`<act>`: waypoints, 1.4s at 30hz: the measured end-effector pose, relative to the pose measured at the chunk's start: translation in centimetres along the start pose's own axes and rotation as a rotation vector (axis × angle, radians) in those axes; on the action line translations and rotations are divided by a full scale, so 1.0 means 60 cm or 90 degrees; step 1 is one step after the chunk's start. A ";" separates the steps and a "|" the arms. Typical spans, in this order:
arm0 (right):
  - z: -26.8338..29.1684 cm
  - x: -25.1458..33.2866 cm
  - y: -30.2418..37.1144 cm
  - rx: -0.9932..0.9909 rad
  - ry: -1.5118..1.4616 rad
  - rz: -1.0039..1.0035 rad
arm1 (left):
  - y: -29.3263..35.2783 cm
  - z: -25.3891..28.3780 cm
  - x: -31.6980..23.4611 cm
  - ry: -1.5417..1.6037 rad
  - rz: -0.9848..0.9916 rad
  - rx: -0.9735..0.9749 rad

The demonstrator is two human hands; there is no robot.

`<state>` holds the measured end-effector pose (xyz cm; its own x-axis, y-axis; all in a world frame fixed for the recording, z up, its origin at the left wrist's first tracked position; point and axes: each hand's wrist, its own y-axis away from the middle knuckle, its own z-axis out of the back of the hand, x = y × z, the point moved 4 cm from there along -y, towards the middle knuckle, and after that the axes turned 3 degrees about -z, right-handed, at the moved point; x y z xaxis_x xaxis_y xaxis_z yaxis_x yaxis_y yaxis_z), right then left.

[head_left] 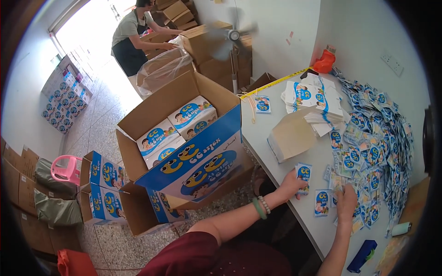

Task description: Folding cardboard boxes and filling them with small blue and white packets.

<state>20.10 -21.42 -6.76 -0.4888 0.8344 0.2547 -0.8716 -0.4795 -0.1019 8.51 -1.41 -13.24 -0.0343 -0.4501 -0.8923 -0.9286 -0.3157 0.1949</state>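
Observation:
My left hand (290, 186), with a green bangle and a beaded bracelet at the wrist, grips a small blue and white packet (303, 176) over the table. My right hand (346, 202) is closed over a pale packet (337, 183) at the edge of a long heap of the same packets (382, 152). A loose packet (321, 202) lies flat between the two hands. Beyond my left hand stands a small carton (291, 133) with its flap up. Behind it is a stack of flat folded white and blue cartons (315, 99).
To the left, a large open box (198, 170) holds white and blue cartons (191, 115). A blue tape dispenser (362, 255) lies at the table's near right. A red bottle (325, 61) stands at the far corner. Past a fan (234, 36), another person (133, 39) handles a plastic-lined box.

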 end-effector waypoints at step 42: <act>-0.046 0.015 -0.001 -0.275 0.015 0.033 | 0.003 -0.027 0.025 0.220 0.123 -0.071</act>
<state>19.59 -19.89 -9.19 -0.5280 0.8208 0.2177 -0.7796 -0.3670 -0.5074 8.88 -3.49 -13.89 -0.0600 -0.7574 -0.6501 -0.8709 -0.2785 0.4049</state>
